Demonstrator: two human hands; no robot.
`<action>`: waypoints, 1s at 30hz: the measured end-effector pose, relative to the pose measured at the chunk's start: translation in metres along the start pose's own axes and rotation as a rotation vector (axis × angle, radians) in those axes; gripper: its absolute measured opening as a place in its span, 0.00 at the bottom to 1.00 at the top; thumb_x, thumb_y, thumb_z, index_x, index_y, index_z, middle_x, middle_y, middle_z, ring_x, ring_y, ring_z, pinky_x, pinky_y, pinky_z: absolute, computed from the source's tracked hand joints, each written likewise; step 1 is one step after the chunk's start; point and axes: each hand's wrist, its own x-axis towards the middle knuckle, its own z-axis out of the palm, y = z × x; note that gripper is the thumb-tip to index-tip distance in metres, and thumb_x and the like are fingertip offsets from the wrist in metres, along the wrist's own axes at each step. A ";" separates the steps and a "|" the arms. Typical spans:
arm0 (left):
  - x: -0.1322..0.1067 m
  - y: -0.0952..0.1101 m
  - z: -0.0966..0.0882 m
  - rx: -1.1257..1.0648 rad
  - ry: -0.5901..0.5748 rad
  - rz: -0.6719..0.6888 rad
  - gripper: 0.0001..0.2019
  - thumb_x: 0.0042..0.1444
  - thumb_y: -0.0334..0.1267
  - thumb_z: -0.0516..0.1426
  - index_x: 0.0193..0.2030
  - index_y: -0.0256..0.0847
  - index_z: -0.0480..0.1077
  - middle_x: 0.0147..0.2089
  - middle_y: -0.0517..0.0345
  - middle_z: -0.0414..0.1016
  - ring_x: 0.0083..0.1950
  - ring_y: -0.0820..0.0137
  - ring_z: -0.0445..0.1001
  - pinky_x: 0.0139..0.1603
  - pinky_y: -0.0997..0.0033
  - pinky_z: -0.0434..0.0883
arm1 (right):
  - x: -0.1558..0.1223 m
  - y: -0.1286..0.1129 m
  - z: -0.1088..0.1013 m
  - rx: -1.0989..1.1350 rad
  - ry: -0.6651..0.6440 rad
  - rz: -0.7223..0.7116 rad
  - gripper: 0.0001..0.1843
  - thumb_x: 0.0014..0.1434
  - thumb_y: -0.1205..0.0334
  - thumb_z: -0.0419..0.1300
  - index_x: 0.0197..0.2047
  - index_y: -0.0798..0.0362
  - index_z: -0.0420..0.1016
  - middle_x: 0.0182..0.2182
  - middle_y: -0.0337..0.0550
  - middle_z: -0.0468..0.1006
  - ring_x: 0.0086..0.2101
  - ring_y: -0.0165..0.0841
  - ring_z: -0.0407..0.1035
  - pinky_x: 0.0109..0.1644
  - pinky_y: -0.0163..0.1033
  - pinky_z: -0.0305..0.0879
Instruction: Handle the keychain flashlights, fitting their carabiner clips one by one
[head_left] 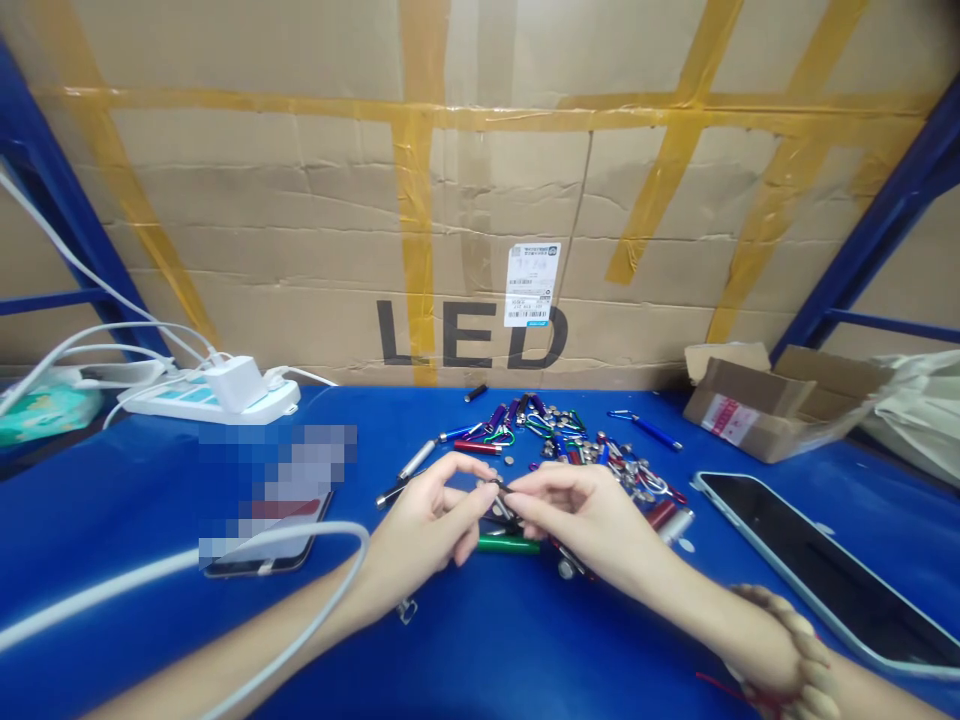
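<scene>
My left hand (442,510) and my right hand (581,505) meet over the blue table, thumbs and fingertips pinched together. Between them is a small dark piece (505,490), mostly covered by the fingers; its kind I cannot make out. Just below the hands lies a green metal tube (510,545). Around and behind them spreads a pile of small keychain flashlights in several colours, carabiner clips (501,437) and button cells (509,461). A silver tube (417,459) lies beyond my left hand. A dark red tube (660,515) lies beside my right wrist.
A phone (817,560) lies on the right, another (262,560) on the left under a white cable (352,530). A power strip (277,403) with a charger stands back left. An open carton (757,400) sits back right. A large cardboard box (322,240) walls off the back.
</scene>
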 end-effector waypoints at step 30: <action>-0.003 0.001 0.002 -0.103 -0.036 -0.069 0.17 0.55 0.55 0.51 0.33 0.42 0.59 0.18 0.72 0.51 0.18 0.81 0.47 0.18 0.81 0.46 | -0.001 0.003 -0.003 -0.169 0.023 -0.365 0.06 0.51 0.60 0.64 0.25 0.53 0.77 0.26 0.43 0.80 0.27 0.32 0.75 0.31 0.34 0.72</action>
